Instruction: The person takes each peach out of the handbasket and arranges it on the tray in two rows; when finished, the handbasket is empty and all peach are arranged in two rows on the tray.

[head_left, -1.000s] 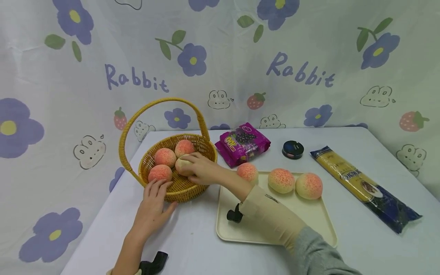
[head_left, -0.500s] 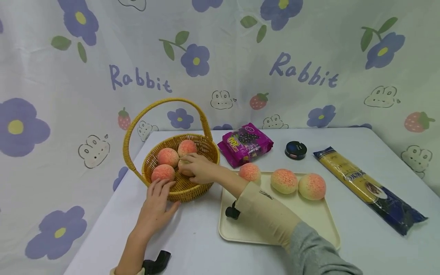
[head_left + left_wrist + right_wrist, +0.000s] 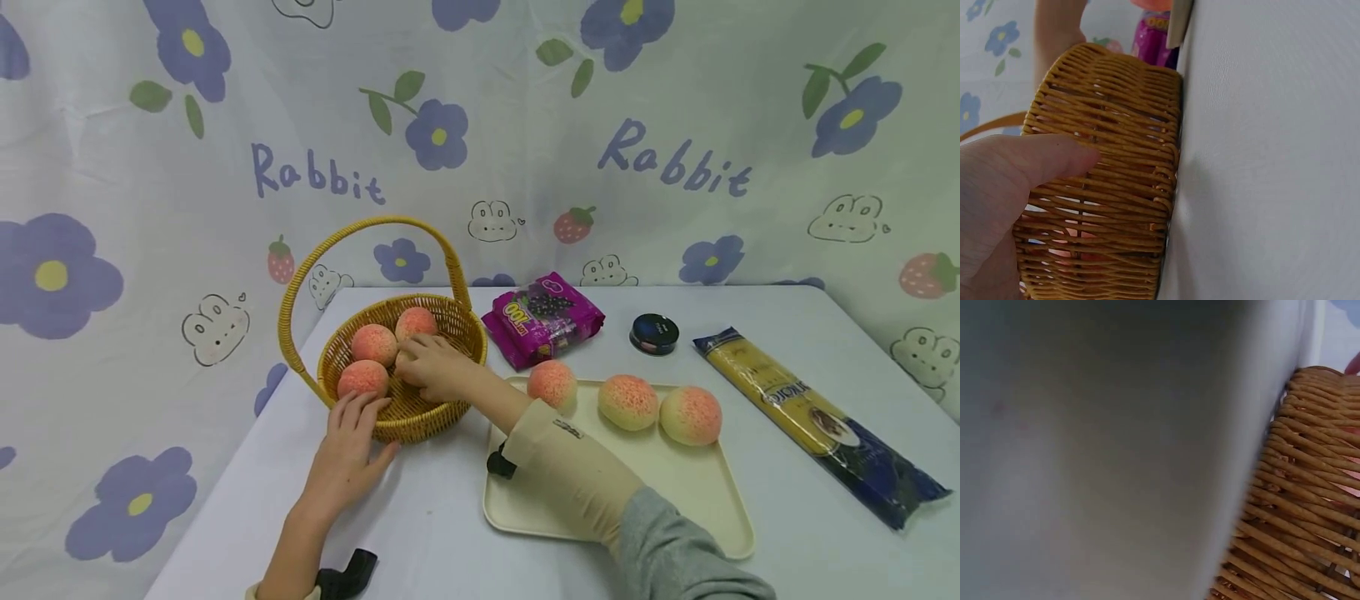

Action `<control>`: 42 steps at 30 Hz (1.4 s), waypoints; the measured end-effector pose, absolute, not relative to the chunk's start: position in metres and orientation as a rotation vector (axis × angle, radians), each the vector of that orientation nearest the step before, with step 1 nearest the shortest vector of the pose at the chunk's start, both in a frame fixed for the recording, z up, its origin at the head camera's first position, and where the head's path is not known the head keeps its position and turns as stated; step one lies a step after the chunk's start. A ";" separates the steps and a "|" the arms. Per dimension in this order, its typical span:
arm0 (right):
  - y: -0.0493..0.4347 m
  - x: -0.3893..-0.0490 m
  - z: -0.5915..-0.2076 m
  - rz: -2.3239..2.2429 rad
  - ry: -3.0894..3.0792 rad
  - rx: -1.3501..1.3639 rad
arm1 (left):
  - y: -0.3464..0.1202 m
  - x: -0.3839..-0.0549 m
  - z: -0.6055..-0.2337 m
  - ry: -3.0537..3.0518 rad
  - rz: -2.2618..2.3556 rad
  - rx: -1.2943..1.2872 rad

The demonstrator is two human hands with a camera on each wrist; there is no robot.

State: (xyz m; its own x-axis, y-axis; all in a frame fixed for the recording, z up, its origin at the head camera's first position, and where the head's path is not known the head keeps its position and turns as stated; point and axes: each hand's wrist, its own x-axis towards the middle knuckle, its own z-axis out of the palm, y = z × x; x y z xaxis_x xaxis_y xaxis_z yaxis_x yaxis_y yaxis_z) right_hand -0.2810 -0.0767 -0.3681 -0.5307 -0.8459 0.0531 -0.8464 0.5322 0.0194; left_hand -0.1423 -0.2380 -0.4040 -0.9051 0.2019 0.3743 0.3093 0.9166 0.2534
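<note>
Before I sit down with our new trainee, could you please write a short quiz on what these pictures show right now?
1. How many peaches can be seen on the tray?
2. True or false: the left hand touches the basket and the right hand reaches into it.
3. Which of these lies nearest the right edge of the head view?
A. Purple pack
B. Black case
C. Long pack

Key:
1. Three.
2. True.
3. C.
</note>
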 end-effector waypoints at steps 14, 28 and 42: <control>-0.081 -0.278 -0.369 -0.256 -2.630 1.435 | -0.237 -0.141 -0.402 -2.747 -0.441 -0.371; -0.082 -0.279 -0.371 -0.315 -2.668 1.174 | -0.236 -0.144 -0.403 -2.723 -0.421 -0.392; -0.082 -0.275 -0.372 -0.275 -2.832 0.887 | -0.237 -0.142 -0.404 -2.698 -0.419 -0.412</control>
